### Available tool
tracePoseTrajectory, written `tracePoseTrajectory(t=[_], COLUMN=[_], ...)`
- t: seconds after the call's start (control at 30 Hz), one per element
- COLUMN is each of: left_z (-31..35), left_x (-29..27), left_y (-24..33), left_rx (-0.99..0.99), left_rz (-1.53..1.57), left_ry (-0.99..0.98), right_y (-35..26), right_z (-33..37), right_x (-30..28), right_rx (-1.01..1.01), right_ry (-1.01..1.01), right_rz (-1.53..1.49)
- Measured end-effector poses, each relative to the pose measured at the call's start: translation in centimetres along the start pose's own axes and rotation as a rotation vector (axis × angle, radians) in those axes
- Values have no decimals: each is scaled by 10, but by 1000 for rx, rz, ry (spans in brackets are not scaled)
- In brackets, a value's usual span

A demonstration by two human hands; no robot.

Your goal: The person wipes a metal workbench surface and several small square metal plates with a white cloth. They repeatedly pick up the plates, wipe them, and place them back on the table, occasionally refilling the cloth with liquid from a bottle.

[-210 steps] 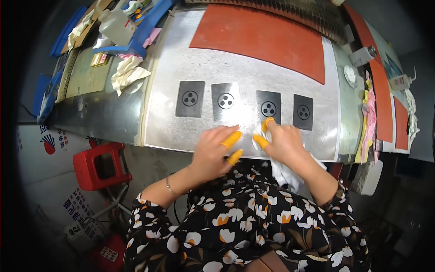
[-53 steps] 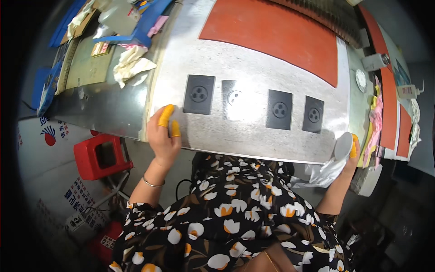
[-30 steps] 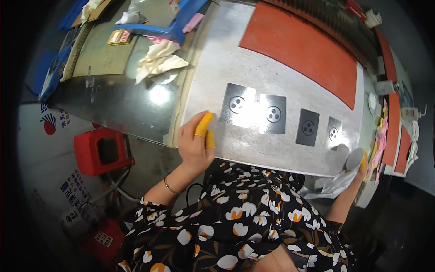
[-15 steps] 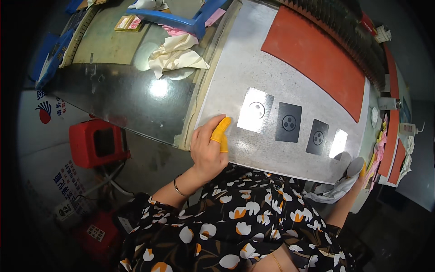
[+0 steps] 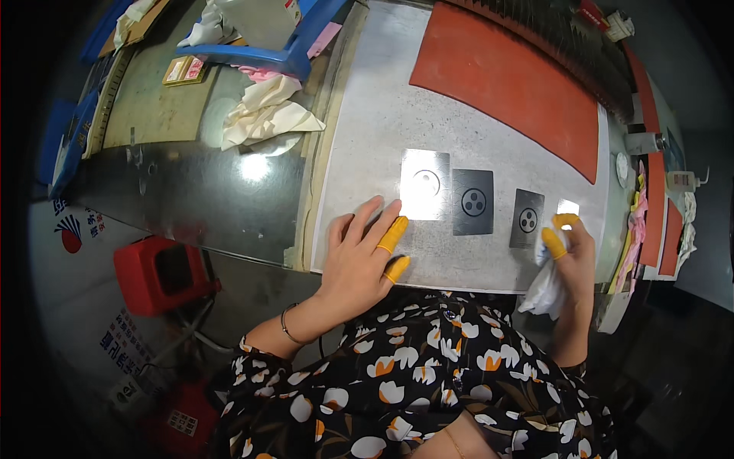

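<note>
Several flat metal plates, each with a ring mark round three dots where the face shows, lie in a row on the grey-white work surface [image 5: 367, 153]. The leftmost plate [image 5: 413, 206] is bright with glare; beside it come a dark plate [image 5: 462, 222] and a narrower dark plate [image 5: 523, 237]. My left hand [image 5: 355, 264], yellow finger cots on thumb and index finger, rests with spread fingers at the leftmost plate's lower left corner. Yellow cots also cover fingers of my right hand [image 5: 573, 256], which grips a white cloth [image 5: 544, 292] and partly hides the rightmost, shiny plate [image 5: 568, 208].
Behind the plates lies a red-orange mat [image 5: 512, 92], with a dark row of upright sheets [image 5: 550, 53] beyond. To the left are a crumpled cream cloth [image 5: 267, 115], a blue tray [image 5: 290, 57] and a small box [image 5: 183, 70]. A red stool [image 5: 149, 279] stands below.
My right hand has come up from the front right edge onto the work surface, bringing the white cloth. My left hand has spread its fingers and moved to the leftmost plate. The view has shifted.
</note>
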State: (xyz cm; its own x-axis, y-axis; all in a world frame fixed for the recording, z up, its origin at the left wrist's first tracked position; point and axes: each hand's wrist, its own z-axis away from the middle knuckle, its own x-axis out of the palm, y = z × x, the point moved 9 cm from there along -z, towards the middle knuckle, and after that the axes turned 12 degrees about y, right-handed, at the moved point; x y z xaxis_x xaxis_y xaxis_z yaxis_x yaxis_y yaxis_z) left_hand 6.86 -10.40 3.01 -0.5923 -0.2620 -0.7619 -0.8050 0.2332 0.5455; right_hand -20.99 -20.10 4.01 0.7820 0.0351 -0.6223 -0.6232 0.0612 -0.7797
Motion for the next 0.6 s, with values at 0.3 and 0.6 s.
tracePoseTrajectory(t=[0.3, 0.6], left_z=[12, 26], left_x=[-7, -25], left_y=[4, -29], left_rx=[143, -142], left_rz=[173, 467], left_ry=[104, 341], right_y=[-141, -141], right_z=[4, 23], right_x=[146, 188], right_rx=[-627, -728], right_ry=[-280, -357], right_rz=[621, 517])
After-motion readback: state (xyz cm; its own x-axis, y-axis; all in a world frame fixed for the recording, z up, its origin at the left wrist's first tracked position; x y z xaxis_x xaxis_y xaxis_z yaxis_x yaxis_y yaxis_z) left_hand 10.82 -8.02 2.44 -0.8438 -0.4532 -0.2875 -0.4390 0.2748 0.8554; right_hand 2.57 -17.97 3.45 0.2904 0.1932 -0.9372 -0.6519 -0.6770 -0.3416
